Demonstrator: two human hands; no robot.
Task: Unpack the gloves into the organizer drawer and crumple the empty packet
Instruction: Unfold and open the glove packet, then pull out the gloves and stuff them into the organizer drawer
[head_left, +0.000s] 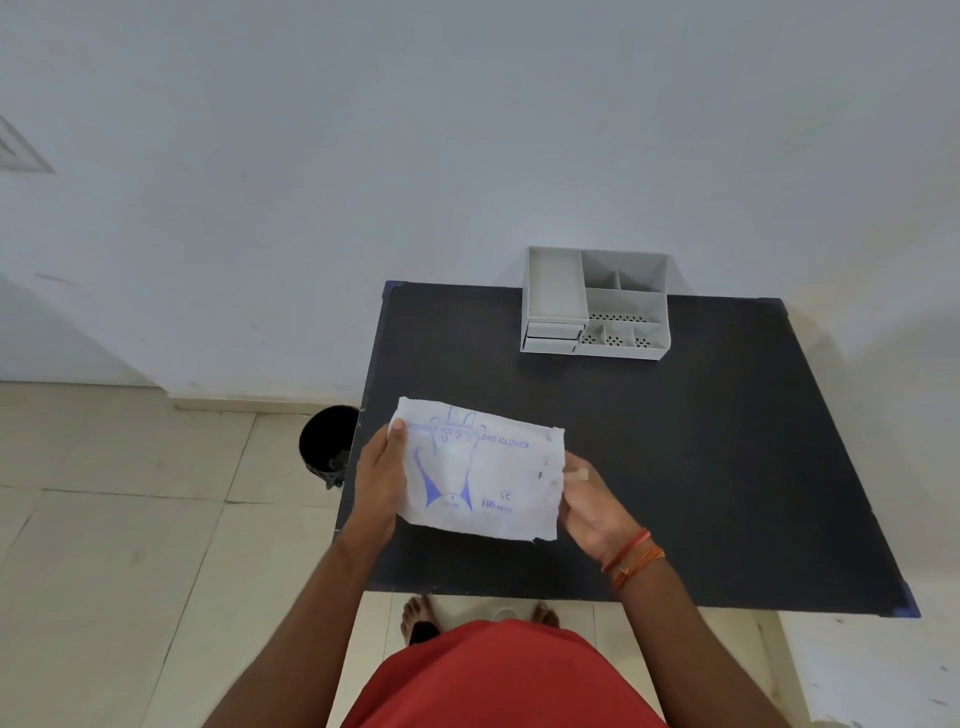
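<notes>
A black bin (328, 448) stands on the floor left of the black table (675, 467). The left hand (382, 475) pinches the left edge of the glove packet (480, 470), thumb on top, fingers underneath. The packet hangs flat above the table's near-left part, print facing up. The right hand (589, 506), palm up, grips its right edge. To open it cleanly, the right end probably wants spreading while the left hand holds steady. The grey organizer (595, 306) sits well apart at the far edge, drawers closed.
</notes>
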